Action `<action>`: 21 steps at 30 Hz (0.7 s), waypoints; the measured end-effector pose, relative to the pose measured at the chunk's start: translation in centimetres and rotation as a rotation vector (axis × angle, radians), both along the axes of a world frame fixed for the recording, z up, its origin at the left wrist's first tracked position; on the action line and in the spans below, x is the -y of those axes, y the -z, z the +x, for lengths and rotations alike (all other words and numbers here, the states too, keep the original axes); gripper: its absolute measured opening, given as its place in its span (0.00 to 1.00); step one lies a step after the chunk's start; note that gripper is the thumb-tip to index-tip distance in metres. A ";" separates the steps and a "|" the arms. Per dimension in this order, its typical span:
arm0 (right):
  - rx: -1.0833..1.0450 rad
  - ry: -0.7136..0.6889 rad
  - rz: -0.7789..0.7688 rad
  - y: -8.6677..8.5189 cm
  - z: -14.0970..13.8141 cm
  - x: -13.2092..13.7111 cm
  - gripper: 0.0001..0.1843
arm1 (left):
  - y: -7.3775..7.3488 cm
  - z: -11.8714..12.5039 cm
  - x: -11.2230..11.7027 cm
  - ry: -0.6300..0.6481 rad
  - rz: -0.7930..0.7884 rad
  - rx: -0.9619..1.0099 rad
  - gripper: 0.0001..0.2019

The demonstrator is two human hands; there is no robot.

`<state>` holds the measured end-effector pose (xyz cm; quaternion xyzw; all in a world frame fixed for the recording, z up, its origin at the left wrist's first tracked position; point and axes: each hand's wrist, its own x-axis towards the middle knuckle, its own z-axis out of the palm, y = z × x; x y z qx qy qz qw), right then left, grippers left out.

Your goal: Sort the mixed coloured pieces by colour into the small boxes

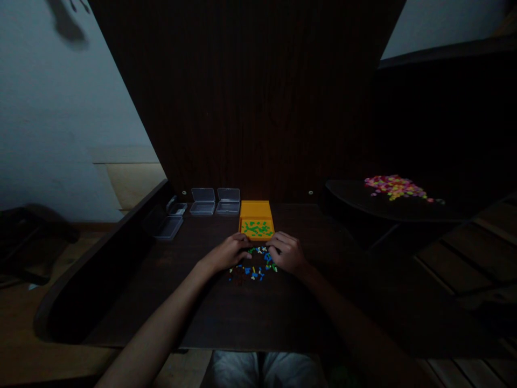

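A yellow box [254,207] with its lid raised stands on the dark tabletop, and many small green pieces [258,229] lie inside it. My left hand [231,252] is by the box's front left corner, its fingers bent and somewhat apart, with nothing visible in them. At the front right corner, my right hand [288,252] curls its fingers together; whatever they hold is too small or hidden to name. Between and in front of my hands lie loose small pieces [254,274] in blue, green, white and yellow, with darker reddish ones [239,278] to the left.
Clear plastic cases with raised lids, one case [202,207] and another case [229,206], stand left of the yellow box. A further clear case [168,227] lies farther left. On a curved side shelf [347,195] rests a heap of pink and yellow pieces [398,187]. A tall dark panel [250,108] rises behind.
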<state>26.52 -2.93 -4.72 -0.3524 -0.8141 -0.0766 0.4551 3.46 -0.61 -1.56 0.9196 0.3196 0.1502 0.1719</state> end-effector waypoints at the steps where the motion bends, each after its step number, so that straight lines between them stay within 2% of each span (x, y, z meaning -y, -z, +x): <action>1: -0.001 0.001 -0.002 0.1 0.0 0.0 0.12 | 0.0 0.0 0.0 -0.001 0.001 -0.004 0.13; 5: 0.006 0.014 -0.017 0.2 0.0 -0.1 0.11 | -0.2 0.5 0.4 -0.022 -0.006 -0.004 0.09; 14: 0.002 -0.002 -0.007 -0.1 -0.2 0.1 0.11 | 0.1 1.1 0.8 -0.046 0.038 -0.021 0.08; 18: 0.013 0.006 -0.026 0.1 -0.3 0.0 0.11 | 0.2 0.6 0.4 -0.040 0.057 0.053 0.08; 21: 0.022 0.006 -0.038 0.3 -0.2 0.0 0.11 | -0.3 0.4 -0.4 -0.090 0.082 0.171 0.07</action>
